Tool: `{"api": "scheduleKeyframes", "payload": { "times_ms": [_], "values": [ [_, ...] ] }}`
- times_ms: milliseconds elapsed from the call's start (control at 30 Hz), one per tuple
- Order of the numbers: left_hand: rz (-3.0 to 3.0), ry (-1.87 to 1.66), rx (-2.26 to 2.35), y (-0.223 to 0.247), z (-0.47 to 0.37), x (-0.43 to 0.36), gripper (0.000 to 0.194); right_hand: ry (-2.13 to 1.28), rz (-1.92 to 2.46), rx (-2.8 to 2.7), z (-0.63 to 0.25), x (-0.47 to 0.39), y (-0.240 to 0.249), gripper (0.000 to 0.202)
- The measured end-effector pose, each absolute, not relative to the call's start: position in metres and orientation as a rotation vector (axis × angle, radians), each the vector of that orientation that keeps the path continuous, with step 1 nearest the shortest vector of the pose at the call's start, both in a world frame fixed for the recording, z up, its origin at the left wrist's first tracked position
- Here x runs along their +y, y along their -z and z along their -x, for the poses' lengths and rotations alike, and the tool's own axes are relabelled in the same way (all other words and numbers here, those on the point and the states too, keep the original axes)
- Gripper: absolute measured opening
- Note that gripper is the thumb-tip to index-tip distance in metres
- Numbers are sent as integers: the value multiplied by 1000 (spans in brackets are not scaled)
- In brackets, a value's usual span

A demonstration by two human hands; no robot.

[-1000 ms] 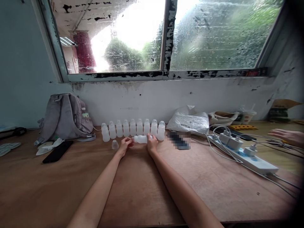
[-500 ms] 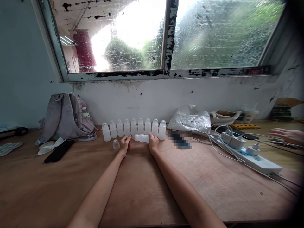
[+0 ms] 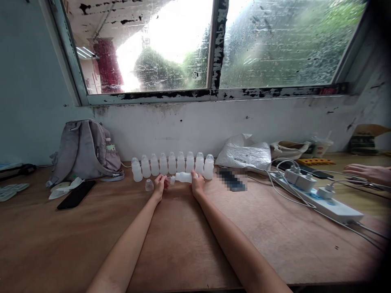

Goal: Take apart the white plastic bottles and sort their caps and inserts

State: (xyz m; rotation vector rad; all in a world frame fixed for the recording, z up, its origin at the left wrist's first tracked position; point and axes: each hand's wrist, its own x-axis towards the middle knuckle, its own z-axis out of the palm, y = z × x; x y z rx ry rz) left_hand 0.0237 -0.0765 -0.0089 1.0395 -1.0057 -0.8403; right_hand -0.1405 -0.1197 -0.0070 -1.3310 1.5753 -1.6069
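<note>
My right hand (image 3: 198, 183) is closed around a frosted white baby bottle (image 3: 185, 177), tilted nearly flat with its neck to the left. At its neck end, a clear teat (image 3: 172, 180) points towards my left hand (image 3: 159, 186). The left fingers are pinched together at the teat's tip; their exact grip is too small to see well. A loose clear cap (image 3: 149, 185) sits on the table left of that hand. Behind both hands, several capped white baby bottles (image 3: 172, 163) stand upright in a row along the wall.
On the left are a grey backpack (image 3: 87, 150) and a black phone (image 3: 76, 195). To the right lie a silver bubble bag (image 3: 247, 152), a white power strip (image 3: 330, 205) with cables, and another person's hand (image 3: 366, 173). All rest on the wooden table (image 3: 183, 244).
My left hand has shifted slightly left and turned a little, while the right hand keeps hold of the bottle. More of the teat shows now. The other person's hand moved slightly.
</note>
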Motion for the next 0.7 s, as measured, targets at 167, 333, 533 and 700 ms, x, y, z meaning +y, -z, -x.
{"api": "scheduleKeyframes", "payload": {
  "times_ms": [167, 333, 533, 700],
  "values": [
    [-1086, 764, -1050, 10, -22, -77, 27, 1627, 1289, 1568, 141, -123, 10, 42],
    [-1135, 695, -1194, 6, -16, -71, 27, 1624, 1300, 1509, 142, -123, 11, 44],
    [-1105, 562, -1285, -3, -12, -64, 22, 1573, 1373, 1383, 141, -120, 9, 44],
    [-1050, 508, -1326, -7, -11, -60, 31, 1482, 1428, 1250, 138, -117, 8, 51]
  ]
}}
